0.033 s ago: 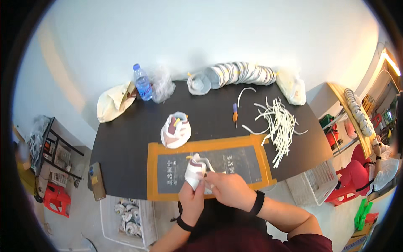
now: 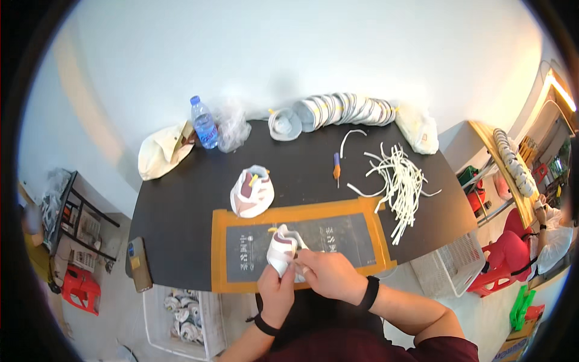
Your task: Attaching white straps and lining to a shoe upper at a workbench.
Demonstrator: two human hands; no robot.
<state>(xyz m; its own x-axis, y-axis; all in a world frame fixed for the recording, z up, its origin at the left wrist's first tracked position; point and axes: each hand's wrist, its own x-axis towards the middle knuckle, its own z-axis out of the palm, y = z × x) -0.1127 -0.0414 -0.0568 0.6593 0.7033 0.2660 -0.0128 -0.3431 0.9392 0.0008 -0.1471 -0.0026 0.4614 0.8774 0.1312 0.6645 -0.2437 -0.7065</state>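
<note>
Over the front of the table, my left hand [image 2: 277,298] is closed around the lower side of a small white shoe upper [image 2: 281,248] with maroon trim and a yellow tab. My right hand [image 2: 332,275] pinches the near edge of the same upper, its fingertips close to my left thumb. Whatever thin piece may be between the right fingertips is too small to make out. Beyond them stands a second shoe upper [image 2: 252,192], white, pink and maroon. An awl-like tool with an orange and purple handle [image 2: 336,166] lies farther right, beside a heap of white laces [image 2: 403,187].
A taped dark mat [image 2: 218,253] lies under my hands. Along the wall stand a row of nested uppers [image 2: 347,111], a water bottle [image 2: 205,125], plastic bags and a cream cap [image 2: 161,154]. A phone [image 2: 140,265] rests at the left edge. Crates flank me; another person sits far right.
The whole view has shifted slightly, so the table's things sit a little lower. Both hands keep their hold on the shoe upper with barely any movement.
</note>
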